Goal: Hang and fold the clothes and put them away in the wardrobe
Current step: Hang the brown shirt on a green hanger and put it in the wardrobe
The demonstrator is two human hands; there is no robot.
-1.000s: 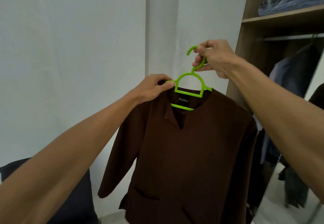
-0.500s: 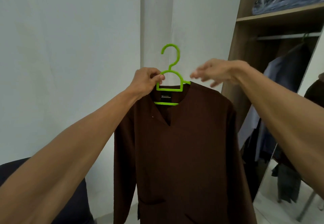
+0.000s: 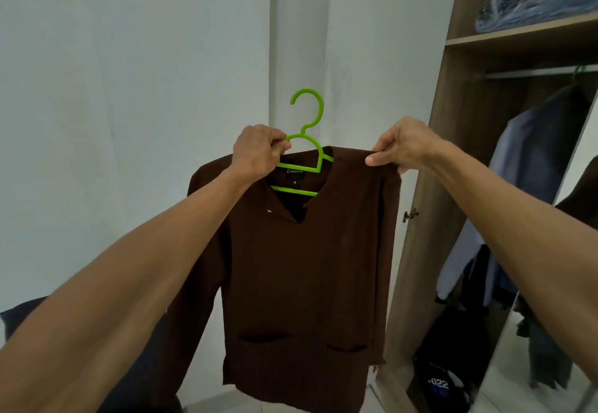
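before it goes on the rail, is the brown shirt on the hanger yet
On: the green hanger sits inside the collar of the brown shirt, hook sticking out above.

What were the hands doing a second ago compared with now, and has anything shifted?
The right hand let go of the hook of the green hanger, moved outward and down, and now pinches the brown shirt at its shoulder. The shirt hangs straighter. The left hand kept its grip on the hanger by the collar, and the shirt stayed on the hanger, beside the wardrobe.
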